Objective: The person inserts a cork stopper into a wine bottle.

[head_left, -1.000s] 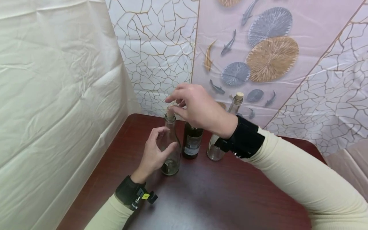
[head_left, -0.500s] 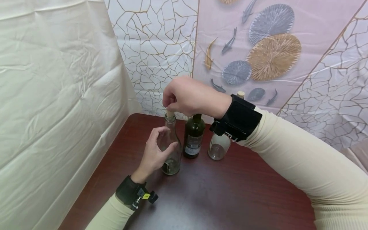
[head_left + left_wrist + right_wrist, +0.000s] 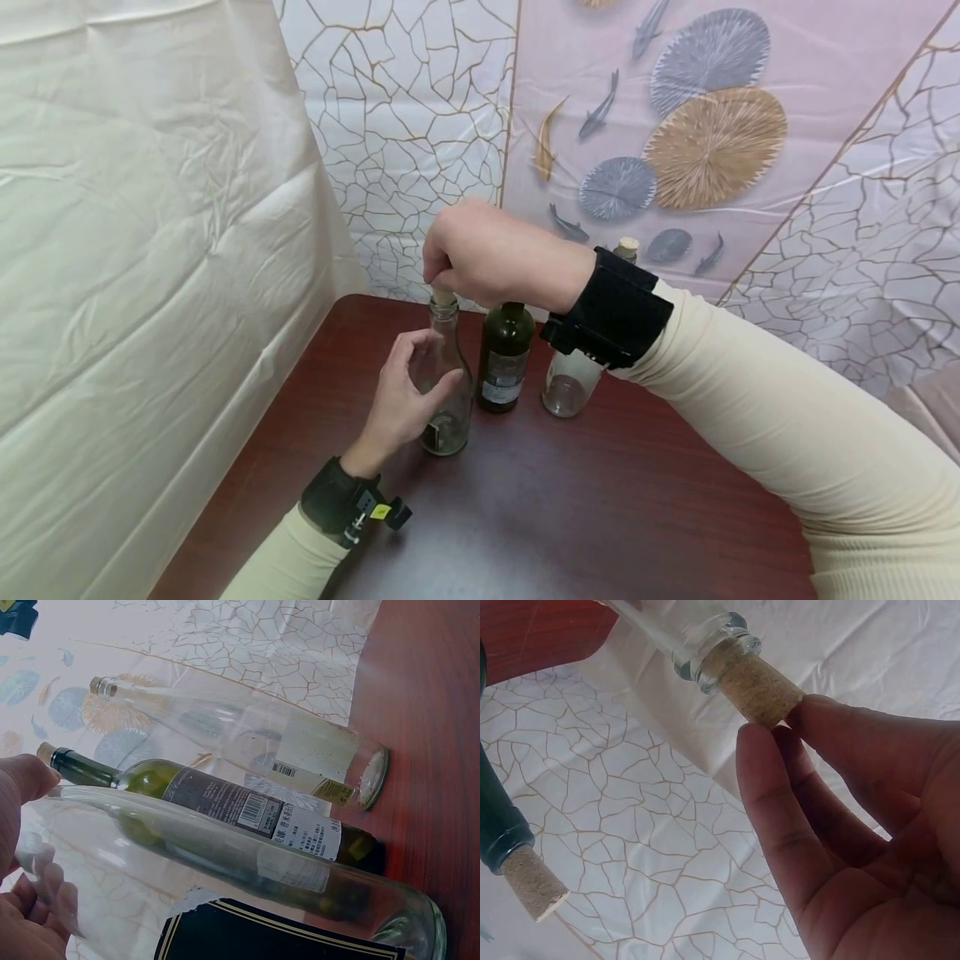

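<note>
A clear glass bottle point(image 3: 450, 421) with a dark label stands on the table, and my left hand point(image 3: 405, 392) holds it with thumb and fingers curved round its upper part. In the left wrist view, fingers point(image 3: 56, 889) show through the glass. Above the mouth, my right hand point(image 3: 498, 258) pinches a cork point(image 3: 761, 690) between thumb and fingertips. The cork's lower end sits inside the bottle's rim, while its upper part stands out of the mouth. From the head view, the right hand hides most of the cork.
Just right of the held bottle stands a dark green bottle point(image 3: 502, 367) with a cork point(image 3: 534, 885) in its neck. Farther right is another clear corked bottle point(image 3: 567, 387), partly behind the right wrist. Patterned cloth point(image 3: 420, 125) hangs behind the dark red table point(image 3: 637, 500).
My right hand's fingers, loosely spread around the cork a second ago, have come together on it, and the wrist has shifted slightly left. My left hand and the bottle stay in place.
</note>
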Motion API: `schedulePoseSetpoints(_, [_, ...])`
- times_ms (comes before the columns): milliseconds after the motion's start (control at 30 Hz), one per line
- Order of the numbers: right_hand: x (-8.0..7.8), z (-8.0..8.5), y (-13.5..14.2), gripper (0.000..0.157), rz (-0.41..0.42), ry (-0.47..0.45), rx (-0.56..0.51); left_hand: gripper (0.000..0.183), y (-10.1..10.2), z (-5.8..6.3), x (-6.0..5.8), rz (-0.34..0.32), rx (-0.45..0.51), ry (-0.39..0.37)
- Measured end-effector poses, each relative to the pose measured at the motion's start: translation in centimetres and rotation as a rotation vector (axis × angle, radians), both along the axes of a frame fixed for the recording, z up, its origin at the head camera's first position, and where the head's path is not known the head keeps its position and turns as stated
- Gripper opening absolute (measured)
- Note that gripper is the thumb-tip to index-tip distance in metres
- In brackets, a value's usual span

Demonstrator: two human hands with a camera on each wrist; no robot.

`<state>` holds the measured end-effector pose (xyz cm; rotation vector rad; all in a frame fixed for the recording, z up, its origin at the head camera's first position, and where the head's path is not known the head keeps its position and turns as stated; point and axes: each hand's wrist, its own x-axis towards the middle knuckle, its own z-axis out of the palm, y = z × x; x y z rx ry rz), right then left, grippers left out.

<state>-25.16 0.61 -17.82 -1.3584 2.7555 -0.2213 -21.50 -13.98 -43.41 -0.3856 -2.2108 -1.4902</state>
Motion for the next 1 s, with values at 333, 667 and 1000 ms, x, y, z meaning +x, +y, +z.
schedulePoseSetpoints(333, [0.1,-0.6,0.3,0.027,0.029,0.037,-0.048,0.052,0.1,-0.1,0.2,-0.006,0.004,-0.001])
schedulePoseSetpoints(667, [0.7,-0.8,0.1,0.027,0.022,0.038,-0.061,0.053,0.0,0.0,0.4,-0.003,0.000,-0.019])
schedulePoseSetpoints(1000, [0.1,-1.8,0.3,0.027,0.028,0.053,-0.121,0.053,-0.4,-0.1,-0.3,-0.008,-0.019,-0.017])
